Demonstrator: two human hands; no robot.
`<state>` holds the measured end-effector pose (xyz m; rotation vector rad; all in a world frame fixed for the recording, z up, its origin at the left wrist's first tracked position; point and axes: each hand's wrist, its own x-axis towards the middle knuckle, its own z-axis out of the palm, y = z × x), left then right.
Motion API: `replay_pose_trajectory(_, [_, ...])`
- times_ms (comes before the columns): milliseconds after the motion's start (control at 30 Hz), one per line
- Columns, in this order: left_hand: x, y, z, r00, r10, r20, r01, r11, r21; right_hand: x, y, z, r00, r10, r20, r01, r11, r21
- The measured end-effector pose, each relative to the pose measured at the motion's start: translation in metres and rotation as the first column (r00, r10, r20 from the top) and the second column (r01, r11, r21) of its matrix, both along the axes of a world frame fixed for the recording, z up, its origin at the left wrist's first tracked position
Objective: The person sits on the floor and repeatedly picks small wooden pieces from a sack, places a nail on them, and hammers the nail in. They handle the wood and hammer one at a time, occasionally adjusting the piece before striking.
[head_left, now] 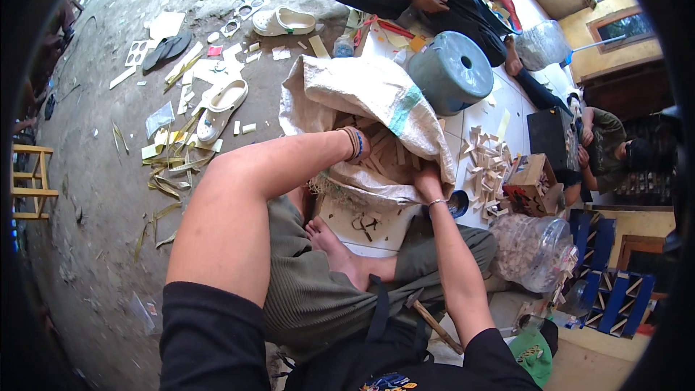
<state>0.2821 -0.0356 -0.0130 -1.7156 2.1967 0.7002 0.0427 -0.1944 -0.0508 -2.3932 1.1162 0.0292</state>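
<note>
In front of my crossed legs stands a white woven sack [355,87] with its mouth spread open. Thin wooden pieces [389,156] lie inside it. My left hand [362,147] reaches into the mouth from the left, bands around its wrist. Its fingers are hidden among the wooden pieces. At the right side of the mouth, my right hand [428,179] is closed on the sack's edge, with its fingertips partly out of sight. A hammer [434,324] with a wooden handle rests by my right thigh.
A grey bucket [450,72] stands upside down behind the sack. To the right are a heap of wooden pieces [489,166], a cardboard box [534,185] and a filled clear plastic bag [532,250]. Pale clogs [221,110] and scraps litter the left ground. Other people sit nearby.
</note>
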Motion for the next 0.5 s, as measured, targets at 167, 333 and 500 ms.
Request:
replay_pose_trajectory(167, [0.000, -0.002, -0.005, 1.000, 0.017, 0.023, -0.017, 1.000, 0.016, -0.001, -0.010, 0.009, 0.985, -0.120, 0.123, 0.108, 0.989, 0.106])
replay_pose_trajectory(333, [0.001, -0.001, -0.002, 0.999, 0.006, 0.040, -0.008, 0.999, 0.037, 0.005, -0.001, 0.015, 0.972, -0.112, 0.205, 0.078, 0.983, 0.166])
replay_pose_trajectory(500, [0.000, 0.001, 0.004, 0.999, 0.016, 0.035, -0.017, 0.999, 0.030, 0.008, -0.001, 0.017, 0.969, 0.116, 0.219, -0.137, 0.987, 0.082])
